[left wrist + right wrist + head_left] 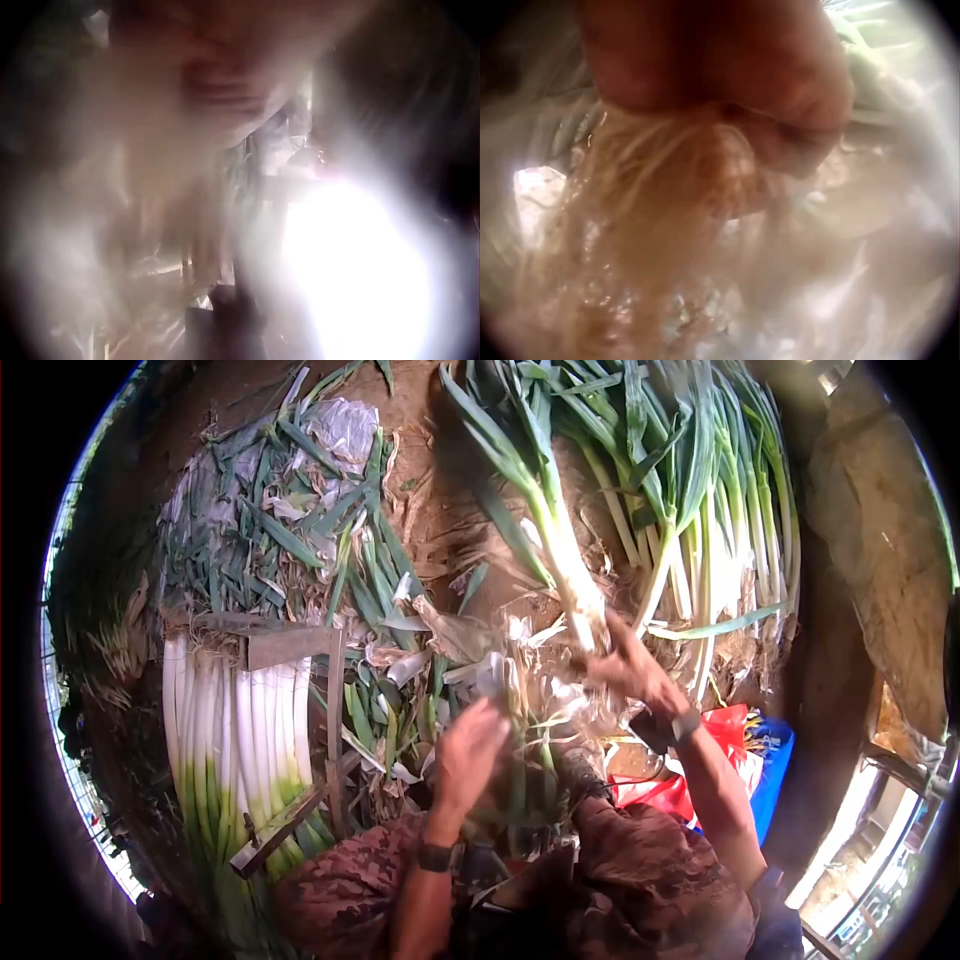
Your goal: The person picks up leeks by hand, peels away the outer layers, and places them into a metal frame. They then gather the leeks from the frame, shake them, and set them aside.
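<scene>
A large leek (572, 565) slants down from the top centre, its root end at my right hand (640, 672). Close up in the right wrist view, the fingers of my right hand (735, 67) are curled round the root end, with pale stringy roots (667, 217) hanging below. My left hand (470, 750) is raised over the trimmings in front of my lap, apart from the leek and blurred. In the left wrist view my left hand (210, 82) is too blurred to show how its fingers lie.
Trimmed leeks (240, 730) lie in a wooden frame (290, 648) at the left. Cut leaves (290, 510) are heaped behind it. Untrimmed leeks (710, 530) stand at the upper right. A red and blue bag (770, 770) lies beside my right forearm.
</scene>
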